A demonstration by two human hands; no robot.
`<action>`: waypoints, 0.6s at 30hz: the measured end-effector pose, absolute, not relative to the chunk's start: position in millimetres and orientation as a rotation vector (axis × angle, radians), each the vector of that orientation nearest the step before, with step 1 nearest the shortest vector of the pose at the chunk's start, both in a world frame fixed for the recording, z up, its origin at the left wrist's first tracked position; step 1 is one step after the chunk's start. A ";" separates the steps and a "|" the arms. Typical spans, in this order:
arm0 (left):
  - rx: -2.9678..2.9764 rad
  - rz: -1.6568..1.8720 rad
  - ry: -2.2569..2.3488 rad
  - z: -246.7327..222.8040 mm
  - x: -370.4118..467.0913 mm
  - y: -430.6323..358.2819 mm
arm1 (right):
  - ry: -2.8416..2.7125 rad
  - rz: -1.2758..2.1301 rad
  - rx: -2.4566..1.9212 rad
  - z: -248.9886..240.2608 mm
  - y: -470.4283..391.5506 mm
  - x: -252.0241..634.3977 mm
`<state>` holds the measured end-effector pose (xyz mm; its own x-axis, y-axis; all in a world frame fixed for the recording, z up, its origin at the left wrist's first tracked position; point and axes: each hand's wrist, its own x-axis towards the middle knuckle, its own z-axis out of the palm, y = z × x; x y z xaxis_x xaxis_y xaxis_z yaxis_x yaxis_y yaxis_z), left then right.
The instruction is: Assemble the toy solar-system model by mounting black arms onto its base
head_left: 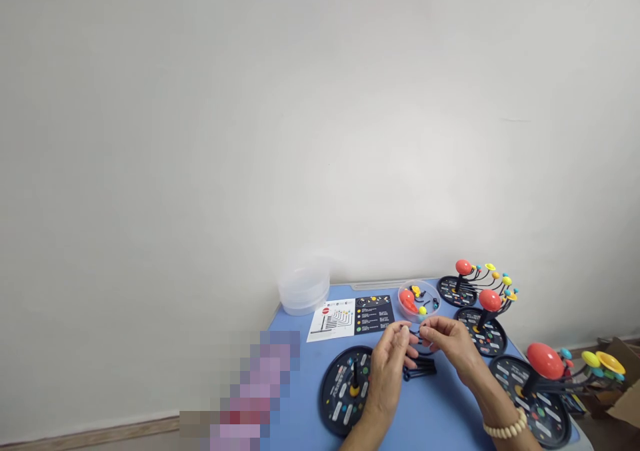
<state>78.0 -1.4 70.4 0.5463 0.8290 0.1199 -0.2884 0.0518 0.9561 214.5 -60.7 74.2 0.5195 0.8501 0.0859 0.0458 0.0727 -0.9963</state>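
Over the blue table [303, 384], my left hand [389, 364] and my right hand [453, 345] are close together, fingertips pinched on thin black plastic rods [415, 333]. How many rods they hold is hard to make out. Just below the fingers lies a small bunch of black rods [421, 369]. Beside my left wrist sits a round black base [333, 404] with printed labels and an upright black post [355, 373] rising from a yellow centre. My left hand partly covers its right edge.
Three solar-system models with red balls [463, 267] [489, 300] [545, 360] line the right side, their arms reaching right. A clear bowl [401, 309] of loose parts, an instruction sheet [330, 324] and stacked clear containers [304, 292] stand toward the wall. Cardboard [627, 397] lies beyond the right edge.
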 end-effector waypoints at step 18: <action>1.138 0.875 0.640 59.2 83.4 6.6 | -0.877 0.752 -1.159 46.1 -58.3 217.1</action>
<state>83.4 6.6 59.2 0.5239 0.8518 -0.0043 -0.2615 0.1656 0.9509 217.1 -58.3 46.1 0.4688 0.8631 0.1881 -0.0543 0.2407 -0.9691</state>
